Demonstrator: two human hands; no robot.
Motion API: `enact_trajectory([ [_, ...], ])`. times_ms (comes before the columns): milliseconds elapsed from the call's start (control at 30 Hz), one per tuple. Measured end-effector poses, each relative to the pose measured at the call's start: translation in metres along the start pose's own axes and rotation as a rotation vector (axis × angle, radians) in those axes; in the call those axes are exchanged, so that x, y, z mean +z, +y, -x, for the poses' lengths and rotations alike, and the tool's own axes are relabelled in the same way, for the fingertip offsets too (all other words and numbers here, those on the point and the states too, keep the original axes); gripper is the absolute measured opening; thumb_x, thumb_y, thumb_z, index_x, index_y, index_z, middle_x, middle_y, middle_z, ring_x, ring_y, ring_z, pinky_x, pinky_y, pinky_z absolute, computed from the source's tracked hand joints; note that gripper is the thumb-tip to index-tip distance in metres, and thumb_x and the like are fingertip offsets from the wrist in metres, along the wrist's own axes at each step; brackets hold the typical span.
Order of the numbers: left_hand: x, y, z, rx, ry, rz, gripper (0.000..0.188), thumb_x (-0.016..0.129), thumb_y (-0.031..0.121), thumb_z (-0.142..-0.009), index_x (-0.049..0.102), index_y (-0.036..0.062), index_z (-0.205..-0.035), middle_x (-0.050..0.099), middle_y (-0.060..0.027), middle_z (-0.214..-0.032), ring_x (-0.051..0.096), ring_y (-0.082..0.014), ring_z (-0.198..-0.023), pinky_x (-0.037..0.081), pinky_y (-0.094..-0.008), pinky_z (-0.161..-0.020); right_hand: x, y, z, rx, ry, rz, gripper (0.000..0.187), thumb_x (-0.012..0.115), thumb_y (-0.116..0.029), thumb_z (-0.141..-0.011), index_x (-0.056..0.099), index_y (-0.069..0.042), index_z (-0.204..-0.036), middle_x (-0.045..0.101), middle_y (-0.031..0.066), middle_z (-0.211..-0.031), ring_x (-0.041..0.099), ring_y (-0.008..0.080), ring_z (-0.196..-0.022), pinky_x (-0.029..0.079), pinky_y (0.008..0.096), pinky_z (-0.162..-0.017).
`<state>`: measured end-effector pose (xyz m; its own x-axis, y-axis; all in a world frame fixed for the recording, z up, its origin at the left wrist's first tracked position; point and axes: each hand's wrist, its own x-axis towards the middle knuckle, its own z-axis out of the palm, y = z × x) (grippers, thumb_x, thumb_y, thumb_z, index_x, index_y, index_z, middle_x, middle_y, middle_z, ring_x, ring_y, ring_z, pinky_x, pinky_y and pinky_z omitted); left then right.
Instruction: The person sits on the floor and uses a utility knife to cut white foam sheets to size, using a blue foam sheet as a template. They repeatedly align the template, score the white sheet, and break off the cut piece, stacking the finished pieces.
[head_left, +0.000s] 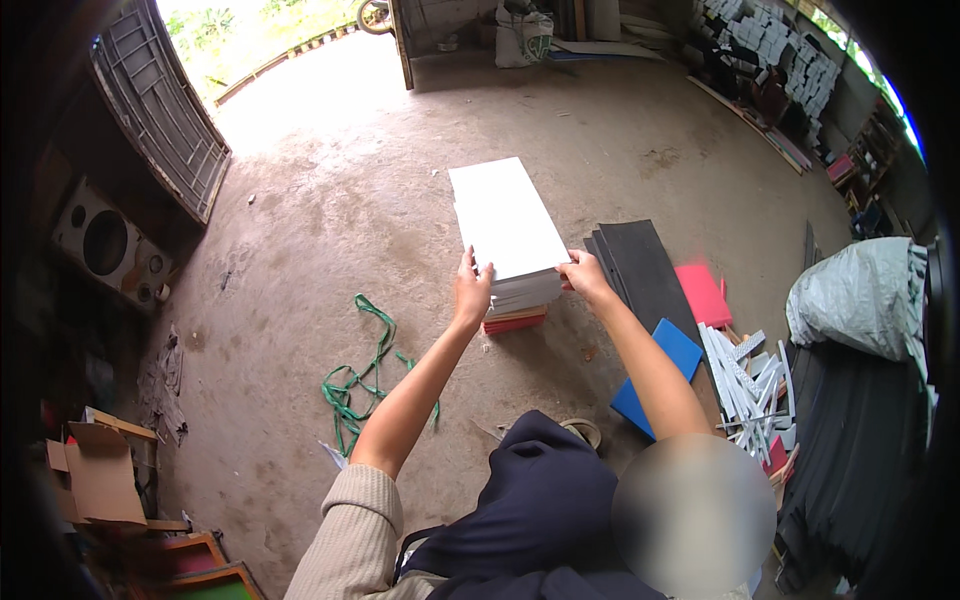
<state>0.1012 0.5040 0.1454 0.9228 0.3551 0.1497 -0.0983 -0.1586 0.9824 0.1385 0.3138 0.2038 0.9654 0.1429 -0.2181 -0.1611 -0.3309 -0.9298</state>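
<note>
My left hand [473, 290] and right hand [586, 275], part-curled, hold the white stack [507, 220] by its near corners; best press evenly, edges flush.

I get one feed: head cam, wide fisheye, upright. Looks down and forward from above the lap [540, 490], nearest; left hand [474, 285] and right hand [584, 274] mid-range, floor [300, 230] running out to the doorway [290, 60], far, up top.
</note>
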Motion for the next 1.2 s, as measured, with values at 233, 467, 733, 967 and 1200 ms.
enact_trajectory([
  [233,0.010,-0.002,0.008,0.011,0.044,-0.278,0.054,0.053,0.017,-0.085,0.030,-0.0020,-0.130,0.040,-0.0205,-0.126,0.037,-0.0283,-0.117,0.027,-0.0382,-0.098,0.002,0.020,-0.006,0.014,0.173,0.169,0.031,0.059,-0.015,-0.079,0.056,-0.002,-0.107,0.054,0.0051,-0.088,0.055,0.0120,-0.076,0.049,0.0252,-0.058],
  [467,0.021,0.049,0.043,0.153,0.137,-0.494,0.056,0.058,0.024,-0.082,0.032,0.0074,-0.129,0.023,-0.0146,-0.129,0.022,-0.0335,-0.118,0.023,-0.0487,-0.097,-0.088,0.036,0.068,-0.008,0.073,0.249,0.034,0.057,-0.019,-0.082,0.054,-0.004,-0.112,0.054,0.0083,-0.101,0.056,0.0130,-0.078,0.050,0.0271,-0.061],
  [733,0.111,0.095,0.087,0.488,-0.358,-0.433,0.056,0.065,0.025,-0.074,0.039,0.0114,-0.122,0.030,-0.0135,-0.123,0.030,-0.0349,-0.113,0.032,-0.0486,-0.089,-0.293,0.109,0.280,0.241,0.602,-0.165,0.030,0.050,-0.016,-0.084,0.049,-0.005,-0.112,0.055,0.0063,-0.094,0.058,0.0146,-0.072,0.047,0.0259,-0.063],
  [967,0.212,0.071,0.137,0.823,-0.912,-0.680,0.055,0.066,0.030,-0.073,0.042,0.0122,-0.119,0.035,-0.0126,-0.119,0.033,-0.0331,-0.110,0.035,-0.0494,-0.086,-0.318,0.262,0.408,0.263,1.012,0.146,0.020,0.051,-0.013,-0.081,0.056,-0.005,-0.099,0.058,0.0055,-0.072,0.056,0.0115,-0.059,0.045,0.0239,-0.052],
  [1200,0.267,-0.027,0.203,0.630,-1.204,-0.668,0.045,0.065,0.027,-0.074,0.048,0.0176,-0.115,0.040,-0.0086,-0.116,0.037,-0.0311,-0.107,0.037,-0.0479,-0.085,-0.198,0.361,0.349,0.293,0.991,0.547,0.029,0.063,-0.008,-0.073,0.054,-0.001,-0.099,0.048,0.0155,-0.105,0.048,0.0319,-0.098,0.040,0.0376,-0.084],
])
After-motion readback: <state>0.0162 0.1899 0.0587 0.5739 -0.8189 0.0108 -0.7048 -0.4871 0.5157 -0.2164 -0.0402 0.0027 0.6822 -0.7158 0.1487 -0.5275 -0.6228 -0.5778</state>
